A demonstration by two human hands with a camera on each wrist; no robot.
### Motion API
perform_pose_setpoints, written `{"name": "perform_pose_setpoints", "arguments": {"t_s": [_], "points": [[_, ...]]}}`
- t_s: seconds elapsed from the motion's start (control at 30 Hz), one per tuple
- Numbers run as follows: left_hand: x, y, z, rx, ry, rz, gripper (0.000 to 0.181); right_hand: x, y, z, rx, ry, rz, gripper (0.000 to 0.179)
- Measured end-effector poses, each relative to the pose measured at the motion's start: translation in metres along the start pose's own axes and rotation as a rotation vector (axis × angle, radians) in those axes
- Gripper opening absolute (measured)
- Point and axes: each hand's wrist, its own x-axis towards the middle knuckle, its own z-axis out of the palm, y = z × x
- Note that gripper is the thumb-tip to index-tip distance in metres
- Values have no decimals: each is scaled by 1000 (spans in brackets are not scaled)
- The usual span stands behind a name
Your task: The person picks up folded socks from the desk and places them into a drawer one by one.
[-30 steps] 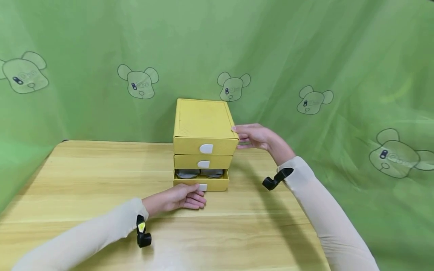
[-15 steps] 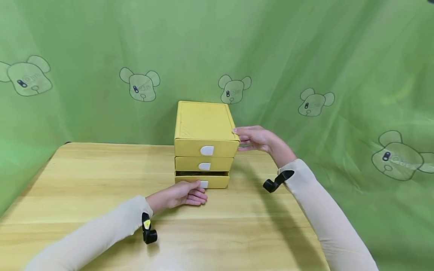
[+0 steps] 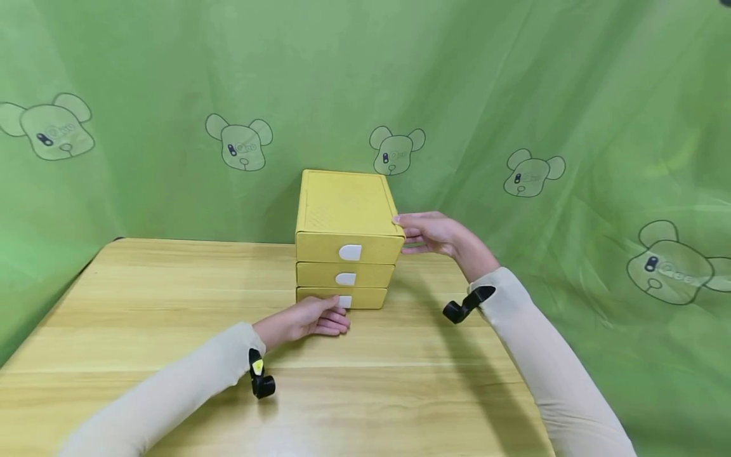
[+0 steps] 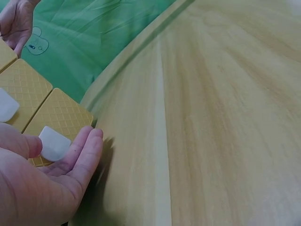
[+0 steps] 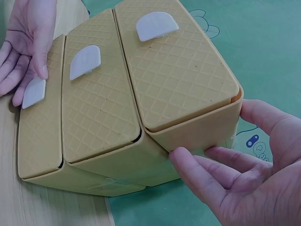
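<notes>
A yellow cabinet (image 3: 348, 203) with three stacked drawers, each with a white tab, stands on the table. All three drawers sit flush in their frames. At the bottom drawer (image 3: 368, 298), the thumb of my left hand (image 3: 305, 320) is against the white tab (image 4: 55, 143); the other fingers extend fairly straight below and in front of it. My right hand (image 3: 434, 233) rests on the cabinet's upper right side, thumb at the top edge and fingers (image 5: 200, 176) extended along the side wall. What lies inside the drawers is hidden.
The wooden table (image 3: 171, 304) extends to the left and in front of the cabinet. A green curtain (image 3: 320, 76) printed with bear heads hangs behind and to the right. Each wrist wears a black strap mount (image 3: 465, 306).
The bottom drawer, partly out with dark grey things inside it, has slid back until flush. My left hand has moved forward with it, while the right hand stayed on the cabinet.
</notes>
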Motion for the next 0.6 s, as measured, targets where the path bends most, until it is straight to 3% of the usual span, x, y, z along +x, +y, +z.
{"name": "perform_pose_setpoints", "arguments": {"t_s": [0.6], "points": [[14, 4, -4, 66, 41, 10, 45, 4, 1, -5, 2, 17, 11, 64]]}}
